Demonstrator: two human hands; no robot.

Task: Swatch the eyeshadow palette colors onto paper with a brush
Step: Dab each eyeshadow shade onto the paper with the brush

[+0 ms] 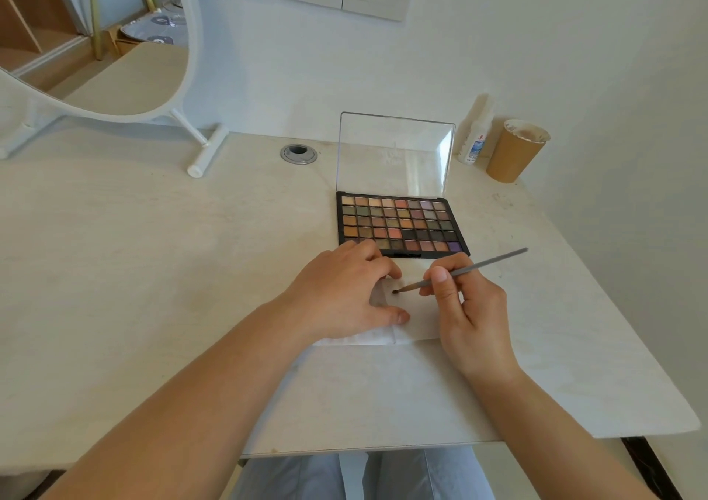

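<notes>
On the pale, marble-patterned bench [153, 269], the left hand [344, 292] presses a thin white paper [415, 319] flat, fingers loosely bent. The right hand [465, 308] pinches a slim grey brush [471, 268], its dark tip touching the paper between both hands. Just beyond them lies a black palette [400, 225] of small square pans, clear lid upright. Farther right stand a brown paper cup [515, 150] and a white bottle [475, 135], label unreadable.

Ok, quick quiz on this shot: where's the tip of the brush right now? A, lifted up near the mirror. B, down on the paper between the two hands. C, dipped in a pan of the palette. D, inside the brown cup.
B: the right hand holds the brush, whose dark tip meets the paper just past the left hand, short of the palette.
</notes>
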